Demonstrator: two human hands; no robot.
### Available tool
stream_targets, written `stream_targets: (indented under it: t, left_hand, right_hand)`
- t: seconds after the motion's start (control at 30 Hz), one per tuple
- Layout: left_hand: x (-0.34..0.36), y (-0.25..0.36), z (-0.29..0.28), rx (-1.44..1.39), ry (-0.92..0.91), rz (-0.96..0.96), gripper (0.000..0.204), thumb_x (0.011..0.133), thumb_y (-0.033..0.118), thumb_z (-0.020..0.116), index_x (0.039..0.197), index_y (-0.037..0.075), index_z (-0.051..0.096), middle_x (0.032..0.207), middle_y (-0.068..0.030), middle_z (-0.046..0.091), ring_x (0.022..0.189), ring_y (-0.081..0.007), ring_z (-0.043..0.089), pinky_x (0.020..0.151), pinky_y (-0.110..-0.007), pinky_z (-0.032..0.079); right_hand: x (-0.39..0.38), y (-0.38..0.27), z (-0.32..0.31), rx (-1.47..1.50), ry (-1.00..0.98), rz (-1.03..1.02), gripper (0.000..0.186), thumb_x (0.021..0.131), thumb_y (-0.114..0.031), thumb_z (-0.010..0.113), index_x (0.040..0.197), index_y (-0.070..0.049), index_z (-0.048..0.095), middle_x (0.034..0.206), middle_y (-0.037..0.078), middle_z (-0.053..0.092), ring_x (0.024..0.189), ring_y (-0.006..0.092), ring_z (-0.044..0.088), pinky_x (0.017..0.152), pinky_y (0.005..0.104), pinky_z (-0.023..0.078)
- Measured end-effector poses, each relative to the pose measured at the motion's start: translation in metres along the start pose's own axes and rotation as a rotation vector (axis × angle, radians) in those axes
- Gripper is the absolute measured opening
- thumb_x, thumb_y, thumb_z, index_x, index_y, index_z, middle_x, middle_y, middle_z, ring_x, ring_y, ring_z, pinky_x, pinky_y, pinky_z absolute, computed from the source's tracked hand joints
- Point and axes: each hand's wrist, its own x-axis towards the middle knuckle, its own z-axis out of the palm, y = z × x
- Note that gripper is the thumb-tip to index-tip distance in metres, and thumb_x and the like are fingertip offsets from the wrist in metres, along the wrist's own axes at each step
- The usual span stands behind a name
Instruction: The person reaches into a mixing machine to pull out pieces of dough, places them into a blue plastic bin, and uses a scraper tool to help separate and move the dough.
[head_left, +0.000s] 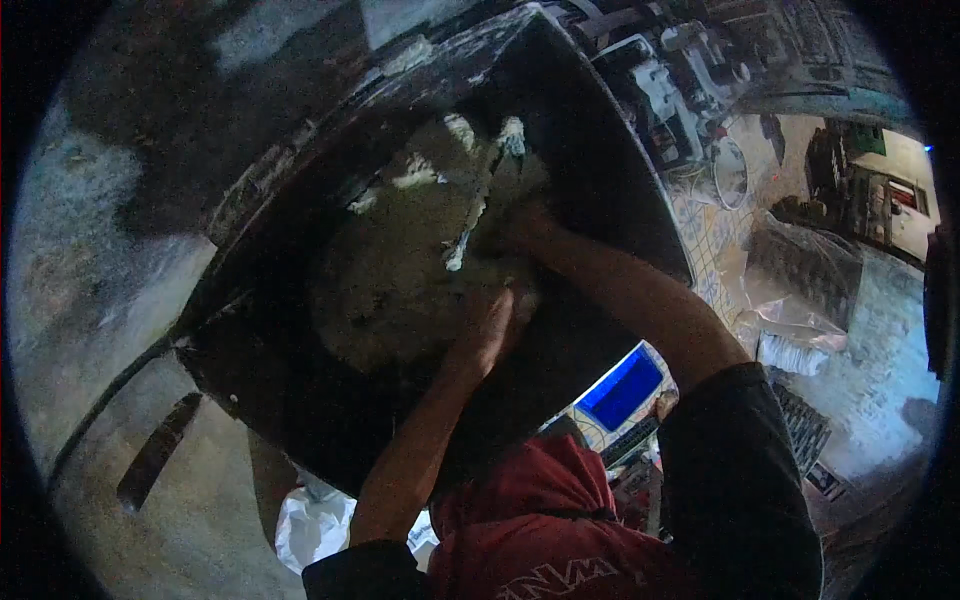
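A large dark trough [280, 370] with raised sides fills the middle of the view. Inside it lies a broad, dull brownish mass [390, 290] that looks like dough. White, floury-looking patches [415, 172] mark its far side, and a pale ragged ridge [475, 215] runs across it. My left hand [492, 328] presses against the near right part of the dough, its thumb side showing and its fingers hidden. Just beyond, my right hand [522, 228] rests on the dough near the ridge, too dark for its fingers to show.
A long dark blade-like piece [160, 450] lies at the left outside the trough. White plastic bags [312, 530] sit below the trough's near edge. To the right are a blue panel [622, 388], a clear-wrapped bundle [800, 270] on patterned floor, and machinery [680, 85] beyond.
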Motion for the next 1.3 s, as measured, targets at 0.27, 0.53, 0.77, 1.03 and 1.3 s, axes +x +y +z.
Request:
stream_targets:
  t: [0.27,0.53,0.77,1.03,1.3]
  left_hand:
    - [-0.034,0.021,-0.038,0.041,-0.072,0.051,0.040,0.080,0.009,0.062,0.118,-0.002,0.057,0.107,-0.0196,0.065,0.101,-0.0318,0.063,0.086,-0.038,0.050]
    - [-0.032,0.031,-0.025,-0.313,0.121,-0.191,0.045,0.077,0.022,0.072,0.115,0.003,0.059,0.103,-0.0180,0.065,0.093,-0.0337,0.064,0.081,-0.041,0.050]
    - [-0.039,0.060,-0.025,-0.237,0.123,0.010,0.038,0.077,0.016,0.070,0.112,0.006,0.059,0.105,-0.0161,0.064,0.098,-0.0323,0.062,0.083,-0.042,0.050]
    - [-0.044,0.067,-0.035,-0.299,0.162,0.051,0.047,0.070,0.013,0.076,0.113,0.005,0.057,0.107,-0.0167,0.063,0.101,-0.0326,0.062,0.086,-0.041,0.050]
    - [-0.069,0.077,-0.055,-0.447,0.027,-0.067,0.071,0.069,0.014,0.076,0.131,0.005,0.044,0.126,-0.0206,0.053,0.117,-0.0357,0.052,0.099,-0.042,0.042]
  right_hand:
    - [-0.107,0.038,-0.128,-0.023,0.053,-0.261,0.031,0.083,-0.023,0.058,0.105,-0.001,0.061,0.087,0.016,0.066,0.089,0.0322,0.065,0.075,0.0418,0.053]
    - [-0.116,0.015,-0.138,0.543,-0.357,0.095,0.062,0.076,-0.024,0.073,0.128,-0.002,0.049,0.094,0.020,0.065,0.093,0.0341,0.063,0.078,0.0420,0.052]
    - [-0.103,0.042,-0.105,0.765,-0.328,-0.060,0.061,0.074,-0.018,0.074,0.127,-0.003,0.050,0.115,0.020,0.058,0.104,0.0350,0.059,0.084,0.0405,0.050]
    - [-0.119,0.042,-0.117,0.546,-0.249,-0.227,0.055,0.077,-0.017,0.073,0.126,-0.004,0.052,0.126,0.017,0.054,0.117,0.0297,0.053,0.096,0.0375,0.044]
    - [-0.054,0.016,-0.049,0.329,-0.207,-0.617,0.046,0.089,-0.019,0.057,0.132,-0.005,0.048,0.120,0.016,0.058,0.105,0.0290,0.058,0.091,0.0359,0.047]
